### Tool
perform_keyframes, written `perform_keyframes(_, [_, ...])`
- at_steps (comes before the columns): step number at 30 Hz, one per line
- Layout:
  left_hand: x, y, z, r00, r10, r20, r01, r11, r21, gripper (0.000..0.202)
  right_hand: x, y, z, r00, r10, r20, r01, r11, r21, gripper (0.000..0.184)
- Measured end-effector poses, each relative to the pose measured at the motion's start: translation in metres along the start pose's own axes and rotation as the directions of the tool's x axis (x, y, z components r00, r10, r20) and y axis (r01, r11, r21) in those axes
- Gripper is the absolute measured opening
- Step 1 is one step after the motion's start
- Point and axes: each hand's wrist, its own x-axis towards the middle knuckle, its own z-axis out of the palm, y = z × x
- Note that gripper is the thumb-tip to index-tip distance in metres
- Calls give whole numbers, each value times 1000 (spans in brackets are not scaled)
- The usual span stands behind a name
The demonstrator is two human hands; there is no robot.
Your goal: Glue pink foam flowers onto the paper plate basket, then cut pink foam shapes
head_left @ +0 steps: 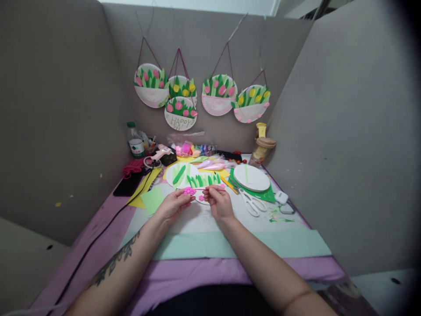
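Between the fingertips of my left hand (175,204) is a bright pink flower (190,191) with rounded petals, seemingly of clay. My right hand (218,202) pinches a thin dark-reddish stick (200,189), whose end reaches the flower. Just beyond my hands lies a white paper plate piece (206,203), partly covered by them, with a smaller pink flower (201,198) on it. Green paper grass strips (204,180) stand along its upper side. Behind to the left, a round paper plate (170,174) carries green paper leaves (179,174).
White-handled scissors (252,204), a yellow cutter (229,185) and stacked paper plates (256,182) lie to the right. On the left are a glue gun (162,152), its black cord (108,234), a phone (127,184) and a bottle (135,142). Decorated plates (219,105) hang on the back wall.
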Motion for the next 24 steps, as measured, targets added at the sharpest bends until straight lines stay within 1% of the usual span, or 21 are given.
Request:
perform_keyframes(2, [1, 1, 1, 1000, -21, -21, 21, 999, -35, 19, 2, -2, -1, 1000, 16, -24, -14, 998, 69, 15])
perform_keyframes(4, [2, 2, 2, 995, -61, -80, 53, 994, -94, 9, 4, -3, -3, 998, 35, -56, -29, 994, 104, 15])
perform_keyframes(5, [2, 4, 3, 990, -82, -115, 68, 990, -125, 10, 5, -4, -3, 996, 43, -74, -34, 993, 116, 14])
perform_keyframes(8, [3, 7, 4, 977, -121, -175, 88, 978, -187, 27, 6, -4, -5, 993, 60, -103, -46, 990, 134, 14])
perform_keyframes(10, [3, 8, 4, 977, -126, -173, 92, 977, -194, 29, 6, -4, -5, 993, 58, -103, -44, 990, 131, 14])
perform_keyframes(14, [3, 7, 3, 979, -129, -158, 96, 975, -199, 16, 5, -2, -5, 996, 36, -85, -28, 994, 102, 15])
perform_keyframes(16, [4, 6, 2, 981, -121, -152, 89, 975, -204, 16, 5, -1, -5, 997, 28, -73, -23, 998, 62, 16])
perform_keyframes(18, [5, 5, 1, 982, -88, -166, 54, 978, -202, 17, 4, 0, -5, 998, 10, -65, -12, 1000, -26, 17])
perform_keyframes(19, [6, 6, 0, 983, -56, -178, 21, 981, -192, 15, 2, 1, -5, 999, -6, -54, 0, 995, -104, 16])
perform_keyframes(20, [7, 7, -1, 982, -14, -190, -20, 984, -178, 11, 0, 2, -6, 999, -31, -32, 24, 978, -206, 16])
perform_keyframes(21, [8, 8, -3, 978, 32, -204, -66, 984, -163, 8, -2, 4, -6, 998, -69, 12, 69, 942, -329, 14])
perform_keyframes(22, [9, 10, -5, 973, 73, -218, -108, 983, -150, 6, -5, 6, -7, 990, -112, 88, 140, 878, -458, 13])
perform_keyframes(23, [10, 13, -7, 967, 106, -232, -142, 980, -142, 6, -8, 9, -7, 969, -153, 195, 239, 787, -569, 12])
perform_keyframes(24, [11, 16, -10, 961, 130, -244, -167, 976, -139, 8, -11, 13, -7, 930, -177, 322, 352, 679, -644, 14])
